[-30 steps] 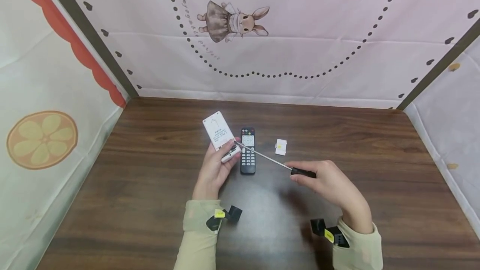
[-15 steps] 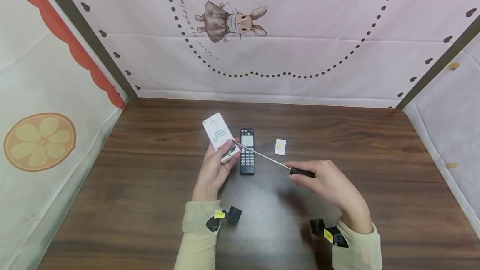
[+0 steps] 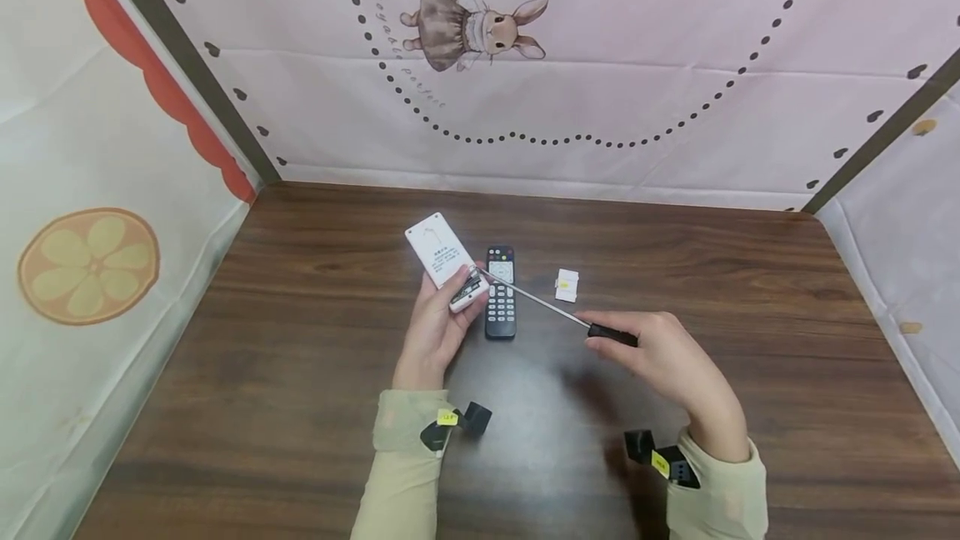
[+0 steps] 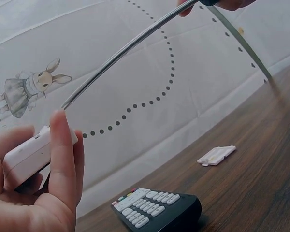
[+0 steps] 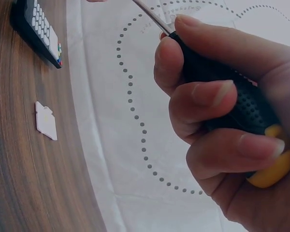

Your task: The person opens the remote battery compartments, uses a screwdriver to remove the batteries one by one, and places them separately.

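My left hand [image 3: 431, 336] holds a white remote control [image 3: 437, 248], printed back facing up, with the open battery compartment at its near end. Between thumb and fingers in the left wrist view, the white remote [image 4: 28, 155] shows its end. My right hand [image 3: 675, 361] grips a screwdriver [image 3: 612, 334] by its black handle, which has a yellow end [image 5: 273, 169] in the right wrist view. The long metal shaft [image 4: 128, 47] slants left and down, its tip right at the compartment's edge. The tip itself is partly hidden by a left finger.
On the wooden table [image 3: 300, 290], a black remote control [image 3: 501, 307] lies buttons up beneath the shaft. A small white battery cover [image 3: 567, 285] with a yellow mark lies right of it. Printed cloth walls [image 3: 615, 98] stand at the back and both sides.
The head view has shifted slightly. My left hand has turned the white remote a little, so more of its compartment shows. The screwdriver tip stays at its edge.
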Demonstrator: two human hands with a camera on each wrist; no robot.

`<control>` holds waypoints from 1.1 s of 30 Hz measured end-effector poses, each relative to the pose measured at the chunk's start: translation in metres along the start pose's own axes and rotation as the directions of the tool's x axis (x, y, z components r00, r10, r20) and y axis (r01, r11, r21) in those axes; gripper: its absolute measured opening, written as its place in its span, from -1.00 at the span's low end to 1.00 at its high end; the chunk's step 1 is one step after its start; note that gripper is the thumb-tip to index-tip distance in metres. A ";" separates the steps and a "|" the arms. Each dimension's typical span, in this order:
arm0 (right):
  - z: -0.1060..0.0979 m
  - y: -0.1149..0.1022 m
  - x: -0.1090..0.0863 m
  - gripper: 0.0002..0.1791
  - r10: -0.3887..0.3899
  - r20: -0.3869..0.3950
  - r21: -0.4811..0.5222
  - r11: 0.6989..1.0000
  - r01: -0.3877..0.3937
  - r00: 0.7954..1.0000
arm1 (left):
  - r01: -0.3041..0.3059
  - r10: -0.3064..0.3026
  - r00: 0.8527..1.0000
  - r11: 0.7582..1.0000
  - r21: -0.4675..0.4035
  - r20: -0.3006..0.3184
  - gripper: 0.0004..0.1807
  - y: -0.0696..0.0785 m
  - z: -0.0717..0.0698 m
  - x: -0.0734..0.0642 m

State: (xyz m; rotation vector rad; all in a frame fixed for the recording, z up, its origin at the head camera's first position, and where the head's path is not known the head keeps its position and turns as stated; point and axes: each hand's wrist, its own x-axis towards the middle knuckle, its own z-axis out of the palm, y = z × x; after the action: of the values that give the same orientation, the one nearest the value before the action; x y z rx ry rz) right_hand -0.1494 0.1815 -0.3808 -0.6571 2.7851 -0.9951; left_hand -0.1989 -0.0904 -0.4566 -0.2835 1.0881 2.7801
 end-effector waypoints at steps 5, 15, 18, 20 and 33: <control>-0.001 -0.003 0.002 -0.61 -0.005 -0.019 -0.022 1.000 0.004 1.000 | -0.015 0.015 1.000 1.000 -0.007 0.016 -0.36 0.003 0.001 0.000; -0.006 -0.010 0.000 -0.64 -0.031 -0.074 -0.087 0.996 0.025 0.997 | -0.059 0.060 0.996 0.998 -0.009 0.059 -0.42 0.003 0.004 0.003; -0.006 -0.015 -0.002 -0.65 -0.038 -0.035 -0.085 0.996 0.035 0.999 | -0.055 0.056 0.996 0.998 -0.021 0.062 -0.45 0.002 0.005 0.003; -0.005 -0.019 -0.003 -0.66 -0.055 -0.004 -0.092 0.994 0.054 0.998 | -0.047 0.049 0.997 0.998 -0.033 0.058 -0.47 0.000 0.006 0.003; -0.009 -0.041 0.007 -0.70 -0.189 0.089 -0.232 0.951 0.204 0.978 | -0.105 0.107 0.992 0.994 -0.030 0.073 -0.43 -0.003 -0.001 0.000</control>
State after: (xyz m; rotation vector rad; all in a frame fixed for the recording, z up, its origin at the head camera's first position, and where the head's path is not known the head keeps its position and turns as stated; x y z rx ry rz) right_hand -0.1434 0.1557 -0.3479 -0.9968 2.8494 -0.6533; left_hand -0.1986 -0.0891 -0.4593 -0.1274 1.0807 2.8743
